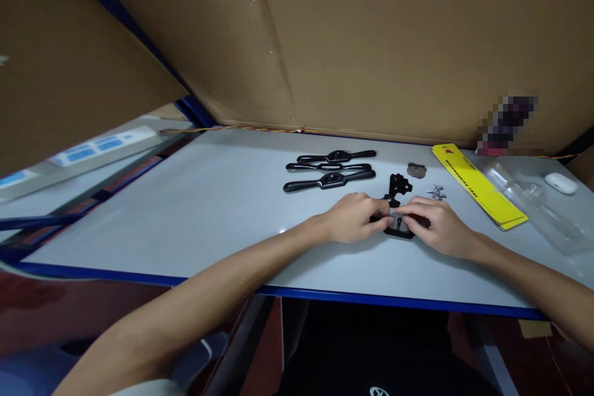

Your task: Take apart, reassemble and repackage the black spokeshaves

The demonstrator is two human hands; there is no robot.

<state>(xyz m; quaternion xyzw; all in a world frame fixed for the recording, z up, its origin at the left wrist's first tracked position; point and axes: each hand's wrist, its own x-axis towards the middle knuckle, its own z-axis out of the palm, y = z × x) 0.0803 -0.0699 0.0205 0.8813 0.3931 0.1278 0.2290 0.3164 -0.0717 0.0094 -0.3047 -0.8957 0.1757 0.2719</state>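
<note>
My left hand (356, 218) is closed on the left side of a black spokeshave (400, 233) near the table's front edge. From the other side, my right hand (439, 226) closes on the same spokeshave, thumb and fingertips at its middle. A grey metal blade (398, 220) shows on the spokeshave's body between my fingertips. Both handles are mostly hidden by my hands. Just beyond lie black cap plates (400, 184), a small stack of grey blades (416, 170) and a little pile of silver screws (436, 192).
Several more black spokeshaves (330, 180) lie side by side left of the plates. To the right are yellow printed cards (480, 189), clear plastic packaging (552, 213) and a white case (560, 183). A brown panel (371, 43) backs the table; a power strip (102, 148) is far left.
</note>
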